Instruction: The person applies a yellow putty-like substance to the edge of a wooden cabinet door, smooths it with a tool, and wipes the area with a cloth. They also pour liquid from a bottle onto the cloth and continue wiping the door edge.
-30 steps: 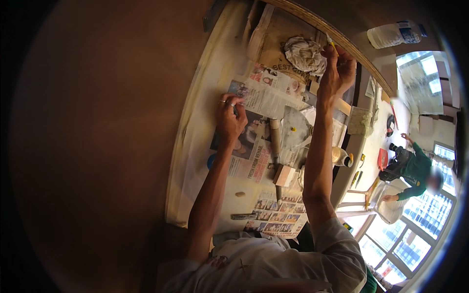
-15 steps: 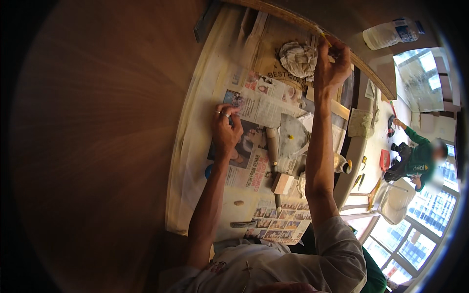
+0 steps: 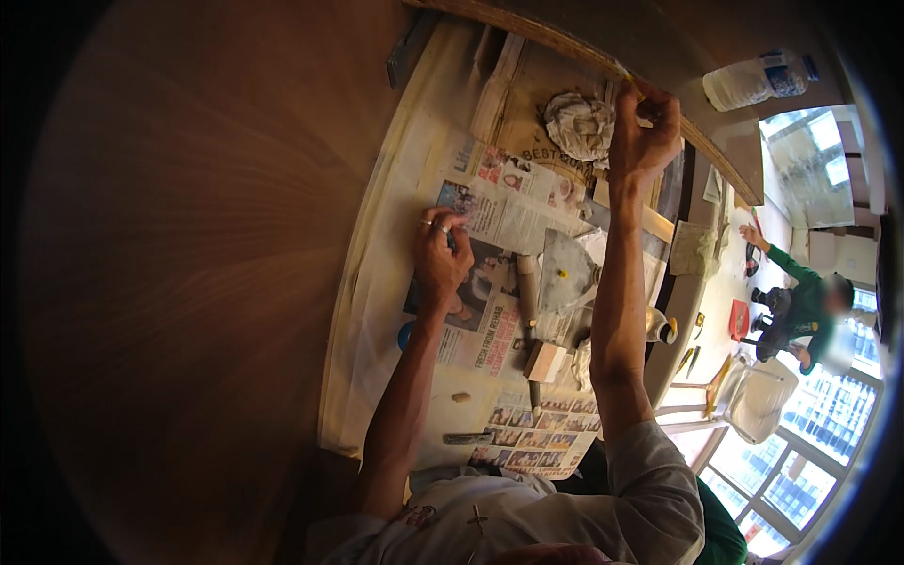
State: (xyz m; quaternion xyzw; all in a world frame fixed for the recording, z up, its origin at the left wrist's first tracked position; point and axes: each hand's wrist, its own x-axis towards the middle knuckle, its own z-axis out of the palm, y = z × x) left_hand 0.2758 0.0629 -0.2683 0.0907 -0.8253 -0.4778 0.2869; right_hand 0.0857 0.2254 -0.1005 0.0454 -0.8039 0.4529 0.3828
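My right hand [image 3: 646, 137] is raised to the edge of a wooden shelf [image 3: 702, 141], its fingertips pinched on a small yellow thing [image 3: 637, 91]; most of that thing is hidden by the fingers. Over newspaper [image 3: 513, 212] on the workbench, my left hand [image 3: 443, 259] is closed with fingers curled and rings on them. Whatever it may hold is hidden. A crumpled whitish cloth [image 3: 576, 126] lies just left of my right hand. Between my forearms are a grey plate [image 3: 568, 268] with a yellow spot, a wooden-handled tool [image 3: 526, 287] and a small wooden block [image 3: 546, 362].
A clear plastic bottle [image 3: 758, 82] lies on the shelf at upper right. A jar [image 3: 661, 327] stands beside my right forearm. Near my body is a flat dark tool [image 3: 468, 438]. To the right, a person in green [image 3: 800, 301] works at another table with a red object [image 3: 738, 320].
My hands keep nearly the same places, and the view has shifted slightly. The person in green has moved an outstretched hand a little up and to the left.
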